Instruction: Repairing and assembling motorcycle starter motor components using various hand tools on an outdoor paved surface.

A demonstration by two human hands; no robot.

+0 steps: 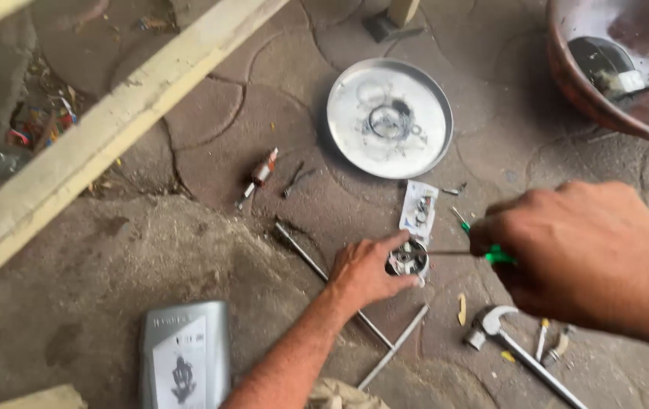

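We see a small round metal housing (406,260) standing on the paved floor, its open face up and small metal parts showing inside. We see a screwdriver (483,254) with a green handle lying nearly level, its thin steel shaft reaching from the right to the housing's rim.

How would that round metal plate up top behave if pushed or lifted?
The round metal plate looks thin and shiny, so probably light and apt to slide on the stone paving. Its low flat form should resist tipping, though the small metal rings inside would likely shift.
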